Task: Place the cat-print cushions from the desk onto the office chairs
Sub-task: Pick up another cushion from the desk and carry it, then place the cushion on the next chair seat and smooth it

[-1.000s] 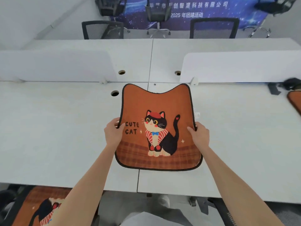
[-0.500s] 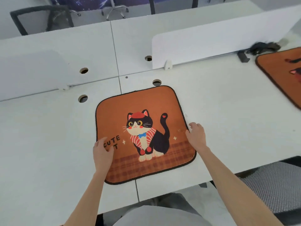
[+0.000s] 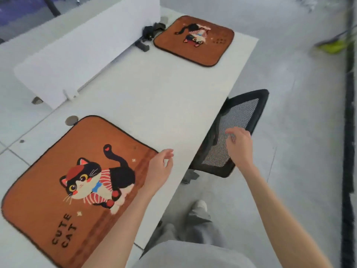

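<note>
Both hands hold nothing. The left hand (image 3: 161, 167) hangs over the near cushion's right edge with fingers loosely curled. The right hand (image 3: 239, 145) reaches to the office chair (image 3: 242, 120), fingers relaxed and apparently just short of the mesh, though blur makes contact uncertain. The near cushion (image 3: 63, 182) lies flat on the tabletop (image 3: 164, 97); the far cushion (image 3: 195, 39) lies at its far end. The step seems to be pulling the chair clear of the tabletop. Next the right hand must grip the chair's frame.

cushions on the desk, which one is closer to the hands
The near cushion, with the CUTE CAT lettering readable. The left hand hovers at its right edge, while the far cushion lies at the desk's far end, beyond both hands.
</note>
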{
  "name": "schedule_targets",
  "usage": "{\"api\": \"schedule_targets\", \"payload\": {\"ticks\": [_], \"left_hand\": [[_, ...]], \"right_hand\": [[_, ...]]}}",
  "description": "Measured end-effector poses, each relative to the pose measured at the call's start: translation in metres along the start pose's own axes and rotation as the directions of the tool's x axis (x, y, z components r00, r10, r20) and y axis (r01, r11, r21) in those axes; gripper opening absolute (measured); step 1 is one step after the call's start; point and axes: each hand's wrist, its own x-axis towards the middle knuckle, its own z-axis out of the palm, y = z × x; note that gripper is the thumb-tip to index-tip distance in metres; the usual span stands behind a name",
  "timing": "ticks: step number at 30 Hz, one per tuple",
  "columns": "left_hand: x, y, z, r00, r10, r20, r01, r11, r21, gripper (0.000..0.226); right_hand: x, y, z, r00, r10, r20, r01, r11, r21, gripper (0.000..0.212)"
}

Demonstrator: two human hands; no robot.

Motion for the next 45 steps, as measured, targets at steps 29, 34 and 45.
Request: {"api": "schedule_targets", "payload": {"ticks": [29,34,45], "left_hand": [[0.016,0.125,0.200,0.953,-0.073,0.293,-0.013,0.960,0.281,0.070],[0.009,0.131,0.223,0.911,-0.019,0.411,-0.108,0.953,0.283,0.066],[-0.019,0.165,0.300,0.771,0.069,0.633,-0.220,0.962,0.163,0.076]], "right_hand": [[0.080,0.130,-0.055,0.654,0.400,0.643,-0.756,0.318,0.572,0.003],[0.070,0.158,-0.078,0.675,0.415,0.611,-0.734,0.292,0.613,0.017],[0.045,0.236,-0.148,0.677,0.539,0.501,-0.718,0.338,0.608,0.018]]}}
